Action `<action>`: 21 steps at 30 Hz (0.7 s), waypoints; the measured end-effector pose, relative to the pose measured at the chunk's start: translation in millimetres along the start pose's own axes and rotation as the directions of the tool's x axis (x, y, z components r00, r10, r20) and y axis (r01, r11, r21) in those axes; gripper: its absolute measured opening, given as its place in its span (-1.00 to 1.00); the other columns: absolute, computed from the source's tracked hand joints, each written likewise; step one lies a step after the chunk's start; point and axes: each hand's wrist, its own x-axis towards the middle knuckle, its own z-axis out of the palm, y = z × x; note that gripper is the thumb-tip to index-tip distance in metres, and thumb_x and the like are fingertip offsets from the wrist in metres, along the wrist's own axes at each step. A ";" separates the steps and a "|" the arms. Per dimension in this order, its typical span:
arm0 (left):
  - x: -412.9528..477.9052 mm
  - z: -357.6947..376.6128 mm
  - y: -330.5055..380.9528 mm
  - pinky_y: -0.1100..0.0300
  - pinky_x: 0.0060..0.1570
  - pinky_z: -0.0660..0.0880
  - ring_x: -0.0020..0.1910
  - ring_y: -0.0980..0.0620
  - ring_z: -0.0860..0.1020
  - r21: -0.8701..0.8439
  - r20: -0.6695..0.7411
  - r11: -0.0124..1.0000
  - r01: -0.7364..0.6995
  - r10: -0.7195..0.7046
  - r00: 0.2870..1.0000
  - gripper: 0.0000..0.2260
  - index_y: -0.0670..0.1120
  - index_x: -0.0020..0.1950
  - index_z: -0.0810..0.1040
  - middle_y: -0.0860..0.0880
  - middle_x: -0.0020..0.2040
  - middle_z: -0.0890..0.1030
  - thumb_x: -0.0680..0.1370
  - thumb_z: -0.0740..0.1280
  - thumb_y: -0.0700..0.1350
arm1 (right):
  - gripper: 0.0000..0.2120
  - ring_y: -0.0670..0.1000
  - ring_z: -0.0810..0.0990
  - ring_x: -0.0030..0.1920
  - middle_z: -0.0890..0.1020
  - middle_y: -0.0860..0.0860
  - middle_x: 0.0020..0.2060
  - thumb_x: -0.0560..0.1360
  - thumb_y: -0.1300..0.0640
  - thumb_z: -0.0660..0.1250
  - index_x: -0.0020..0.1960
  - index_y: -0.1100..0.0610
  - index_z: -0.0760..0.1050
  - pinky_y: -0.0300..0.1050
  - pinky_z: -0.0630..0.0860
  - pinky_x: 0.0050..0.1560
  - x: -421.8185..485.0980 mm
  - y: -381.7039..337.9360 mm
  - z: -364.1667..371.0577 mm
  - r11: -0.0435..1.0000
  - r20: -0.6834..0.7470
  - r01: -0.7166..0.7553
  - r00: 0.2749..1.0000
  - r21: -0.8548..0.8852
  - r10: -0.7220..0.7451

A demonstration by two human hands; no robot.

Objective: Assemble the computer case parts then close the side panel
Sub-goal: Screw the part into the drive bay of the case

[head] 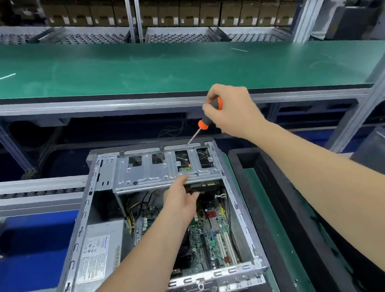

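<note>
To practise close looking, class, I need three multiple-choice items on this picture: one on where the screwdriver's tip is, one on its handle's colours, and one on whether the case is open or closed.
1. Where is the tip of the screwdriver?
A. on the floor
B. at the far rim of the computer case
C. in a drawer

2. What colours is its handle?
A. blue and white
B. all yellow
C. orange and dark grey

3. What state is the case in?
A. open, its inside on show
B. closed by its side panel
C. wrapped in foil

Answers:
1 B: the shaft ends at the far metal rim.
2 C: orange and dark grey bands show beside the right hand that grips it.
3 A: the motherboard and power supply are in plain sight.
</note>
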 end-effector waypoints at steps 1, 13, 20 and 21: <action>-3.9 4.3 0.0 -0.07 0.46 0.37 0.54 -0.18 0.28 0.018 -0.060 1.000 -0.010 0.011 0.998 -0.43 -0.15 0.56 0.28 -0.29 0.59 0.17 0.60 0.41 -0.16 | -0.89 0.03 0.66 -0.23 0.65 -0.04 -0.26 0.59 0.09 0.33 -0.03 0.13 0.56 0.06 0.63 -0.17 -6.4 6.0 -4.3 0.999 -0.026 -0.035 0.999 0.027 0.036; -89.1 92.5 -129.5 0.09 -0.16 0.55 -0.23 0.05 0.58 0.632 0.349 0.537 -0.559 0.446 0.824 -0.88 0.01 0.01 0.55 0.04 -0.05 0.61 0.56 0.28 -0.18 | -0.79 0.14 0.73 -0.13 0.66 0.08 -0.09 0.59 0.03 0.41 0.00 0.09 0.39 0.05 0.65 -0.12 -118.3 135.1 -38.2 0.852 0.006 -0.409 0.902 0.328 0.431; -33.1 54.0 -245.9 0.31 0.01 0.47 -0.02 0.07 0.63 0.816 0.579 -0.206 -0.541 0.299 0.759 -0.75 0.03 0.03 0.67 0.08 -0.01 0.70 0.54 0.28 -0.27 | -0.74 0.09 0.57 0.05 0.62 0.02 0.10 0.67 0.27 0.15 0.27 0.13 0.53 -0.02 0.49 0.05 -237.5 249.9 -6.0 0.866 0.194 -0.427 0.901 0.258 0.387; -23.0 42.0 -255.4 0.23 0.18 0.43 0.11 0.05 0.60 0.786 0.612 -0.327 -0.525 0.284 0.739 -0.73 0.00 0.06 0.68 0.07 0.08 0.68 0.54 0.27 -0.30 | -0.74 0.08 0.55 0.10 0.58 0.02 0.09 0.67 0.28 0.15 0.28 0.14 0.52 -0.08 0.45 0.07 -251.8 259.4 1.2 0.886 0.225 -0.395 0.911 0.242 0.344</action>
